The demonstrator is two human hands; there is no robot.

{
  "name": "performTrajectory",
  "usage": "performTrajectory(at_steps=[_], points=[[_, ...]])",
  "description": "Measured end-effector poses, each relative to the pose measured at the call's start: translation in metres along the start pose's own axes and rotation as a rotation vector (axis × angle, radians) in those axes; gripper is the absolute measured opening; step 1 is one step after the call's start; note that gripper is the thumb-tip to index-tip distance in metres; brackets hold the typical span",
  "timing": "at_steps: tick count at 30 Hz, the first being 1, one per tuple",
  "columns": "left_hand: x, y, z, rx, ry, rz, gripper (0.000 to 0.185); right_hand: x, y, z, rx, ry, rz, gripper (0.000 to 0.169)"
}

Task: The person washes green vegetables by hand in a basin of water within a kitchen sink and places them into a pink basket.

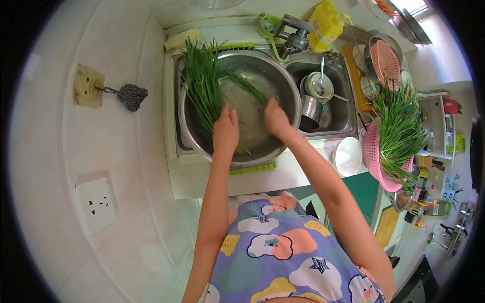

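Observation:
A large round metal basin (242,102) with water in it sits over the left part of the sink. My left hand (226,130) grips a thick bunch of long green leaves, like Chinese chives (201,79), which leans over the basin's left side. On the right of the basin, my right hand (277,117) is closed around a thinner bunch of the same leaves (246,85), slanting up to the left over the water. The right hand is slightly blurred, and its fingertips are partly hidden.
Bowls (320,85), a metal cup (311,110) and spoons lie in the right sink bowl (341,117). Behind stand a dark faucet (295,36) and a yellow jug (326,26). To the right are a white bowl (348,156) and a pink basket (372,159) heaped with green leaves.

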State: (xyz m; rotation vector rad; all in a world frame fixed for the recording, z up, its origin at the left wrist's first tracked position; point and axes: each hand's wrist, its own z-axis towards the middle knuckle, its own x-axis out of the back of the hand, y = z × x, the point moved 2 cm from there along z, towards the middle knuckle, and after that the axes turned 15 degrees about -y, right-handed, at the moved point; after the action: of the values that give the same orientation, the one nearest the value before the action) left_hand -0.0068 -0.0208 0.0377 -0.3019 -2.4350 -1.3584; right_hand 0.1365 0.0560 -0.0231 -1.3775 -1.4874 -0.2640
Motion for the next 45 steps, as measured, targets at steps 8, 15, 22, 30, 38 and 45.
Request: performTrajectory(at_steps=[8, 15, 22, 30, 38, 45], points=[[0.019, 0.024, 0.003, -0.575, 0.420, 0.900, 0.019, -0.003, 0.019, 0.015, 0.041, -0.159, -0.176, 0.017], [-0.049, -0.031, 0.049, -0.103, -0.270, 0.069, 0.029, -0.004, 0.026, 0.023, 0.131, -0.152, -0.186, 0.022], [-0.068, -0.018, 0.049, 0.214, -0.375, -0.986, 0.041, 0.014, 0.000, -0.003, -0.085, -0.315, 0.694, 0.017], [-0.076, -0.014, 0.034, 0.036, -0.666, -1.653, 0.042, 0.042, -0.013, -0.035, -0.033, -0.480, 1.407, 0.023], [-0.061, -0.012, 0.035, -0.172, -0.394, -1.490, 0.033, 0.041, 0.005, -0.057, -0.048, -0.720, 1.236, 0.074], [-0.075, 0.008, 0.030, -0.305, -0.221, -1.634, 0.032, 0.003, -0.021, -0.043, 0.052, 0.209, 1.546, 0.061]])
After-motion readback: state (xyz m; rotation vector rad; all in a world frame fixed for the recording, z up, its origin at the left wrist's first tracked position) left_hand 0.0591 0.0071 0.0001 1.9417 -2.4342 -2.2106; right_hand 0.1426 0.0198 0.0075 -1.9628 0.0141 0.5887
